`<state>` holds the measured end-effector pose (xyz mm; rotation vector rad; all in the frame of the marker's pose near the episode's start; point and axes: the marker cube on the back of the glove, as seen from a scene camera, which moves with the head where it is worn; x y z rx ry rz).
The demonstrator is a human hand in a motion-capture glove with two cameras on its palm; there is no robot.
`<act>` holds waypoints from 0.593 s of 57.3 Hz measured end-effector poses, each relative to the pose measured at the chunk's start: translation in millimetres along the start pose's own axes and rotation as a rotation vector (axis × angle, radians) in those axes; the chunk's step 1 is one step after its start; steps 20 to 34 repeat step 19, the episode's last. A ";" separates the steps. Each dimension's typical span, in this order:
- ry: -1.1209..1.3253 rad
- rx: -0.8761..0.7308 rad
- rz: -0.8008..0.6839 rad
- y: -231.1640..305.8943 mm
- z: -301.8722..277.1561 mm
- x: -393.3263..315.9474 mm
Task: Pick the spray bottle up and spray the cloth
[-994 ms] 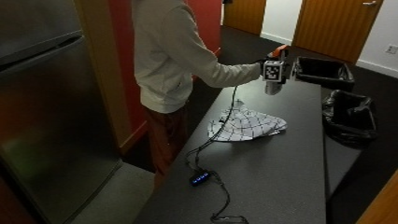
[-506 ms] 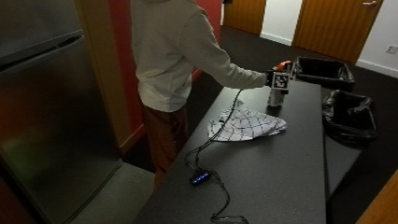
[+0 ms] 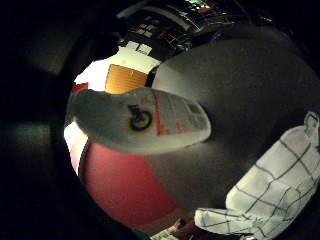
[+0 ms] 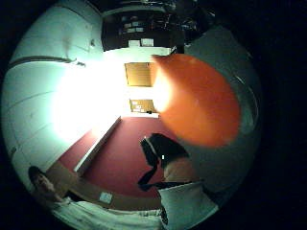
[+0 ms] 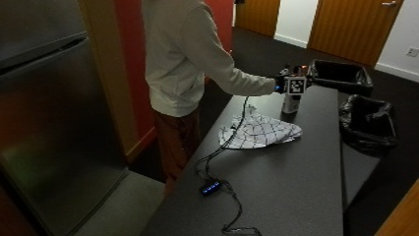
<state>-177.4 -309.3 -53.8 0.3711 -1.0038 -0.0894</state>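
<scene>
A white spray bottle (image 5: 289, 102) with an orange head stands on the dark table (image 5: 294, 182) near its far end. My gloved right hand (image 5: 282, 83) grips the bottle at its neck, at the end of the outstretched arm. The little finger side palm view shows the labelled white body (image 3: 150, 120) close to the palm. In the thumb side palm view the orange head (image 4: 196, 105) fills the middle. A white checked cloth (image 5: 258, 132) lies crumpled on the table just in front of the bottle, and it also shows below the bottle (image 3: 270, 190).
Two black bins (image 5: 340, 76) (image 5: 367, 120) stand past the table's far and right edges. A cable runs from the hand along the table to a small blue-lit box (image 5: 211, 188). A steel fridge (image 5: 52, 123) stands at the left, behind the person.
The hand has come down and a little farther along the table with the bottle, which went from lifted to standing on the table. The cloth has not moved.
</scene>
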 end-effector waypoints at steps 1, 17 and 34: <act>-0.016 -0.040 -0.008 7.9 -2.9 -3.8; 0.002 0.057 -0.099 18.7 -49.7 -26.5; -0.004 0.085 -0.100 16.1 -52.4 -28.8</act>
